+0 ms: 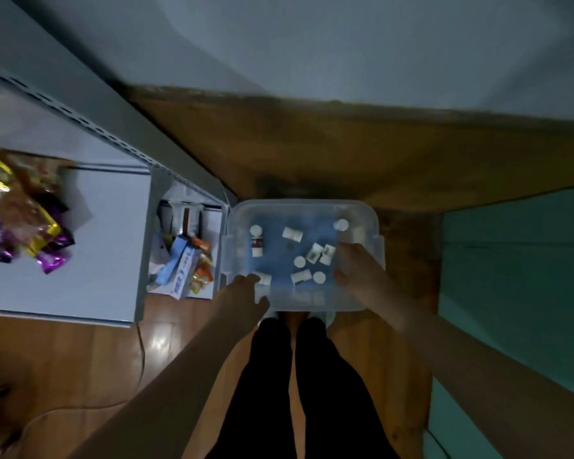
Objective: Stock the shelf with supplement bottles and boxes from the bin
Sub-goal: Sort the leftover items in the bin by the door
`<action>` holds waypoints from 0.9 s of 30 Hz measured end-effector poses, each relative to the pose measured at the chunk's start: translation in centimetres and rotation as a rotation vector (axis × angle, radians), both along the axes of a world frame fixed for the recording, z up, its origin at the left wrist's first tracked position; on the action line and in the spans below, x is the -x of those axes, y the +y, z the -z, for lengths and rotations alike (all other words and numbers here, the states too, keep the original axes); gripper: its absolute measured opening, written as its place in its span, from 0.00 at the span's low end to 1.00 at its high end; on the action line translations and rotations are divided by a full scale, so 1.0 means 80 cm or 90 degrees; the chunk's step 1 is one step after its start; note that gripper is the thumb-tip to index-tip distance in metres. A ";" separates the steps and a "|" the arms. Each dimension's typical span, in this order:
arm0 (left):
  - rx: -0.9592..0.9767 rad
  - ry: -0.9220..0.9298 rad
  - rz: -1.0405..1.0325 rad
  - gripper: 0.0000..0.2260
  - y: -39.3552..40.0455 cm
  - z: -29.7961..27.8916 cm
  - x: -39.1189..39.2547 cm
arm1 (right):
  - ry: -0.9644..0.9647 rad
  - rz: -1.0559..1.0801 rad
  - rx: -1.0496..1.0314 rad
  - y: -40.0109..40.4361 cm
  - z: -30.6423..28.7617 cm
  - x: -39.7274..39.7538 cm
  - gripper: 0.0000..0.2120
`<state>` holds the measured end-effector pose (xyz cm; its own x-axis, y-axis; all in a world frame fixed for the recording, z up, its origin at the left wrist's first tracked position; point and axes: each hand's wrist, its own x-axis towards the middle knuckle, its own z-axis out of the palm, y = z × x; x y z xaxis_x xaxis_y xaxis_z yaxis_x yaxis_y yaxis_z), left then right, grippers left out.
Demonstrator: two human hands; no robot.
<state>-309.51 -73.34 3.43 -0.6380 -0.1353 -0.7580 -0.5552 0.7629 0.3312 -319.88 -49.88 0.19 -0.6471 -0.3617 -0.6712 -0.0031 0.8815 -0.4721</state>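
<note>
both hands on the clear plastic bin [358, 210] on the wood floor by the grey metal shelf [80, 293]. my left hand [246, 293] and right hand [358, 270] curl over its near corners. small white supplement bottles [292, 234] loose inside: light, will roll, so lift level.

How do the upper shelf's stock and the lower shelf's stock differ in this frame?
The upper shelf stock is shiny yellow and purple packets in a loose heap; the lower shelf stock is mostly blue-and-white boxes with some orange packs. The upper heap sits on an open white surface; the lower goods are crowded into a narrow bay beside the clear bin. Both lie untidily, not upright.
</note>
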 end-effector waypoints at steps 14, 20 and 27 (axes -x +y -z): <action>0.097 0.008 -0.202 0.27 0.026 0.235 0.088 | 0.019 -0.056 -0.017 -0.071 0.194 -0.010 0.28; 0.150 0.049 -0.149 0.18 0.035 0.273 0.085 | 0.018 -0.150 -0.011 -0.080 0.223 -0.002 0.21; 0.108 0.066 -0.112 0.23 0.033 0.268 0.086 | 0.036 -0.006 0.077 -0.062 0.216 0.006 0.08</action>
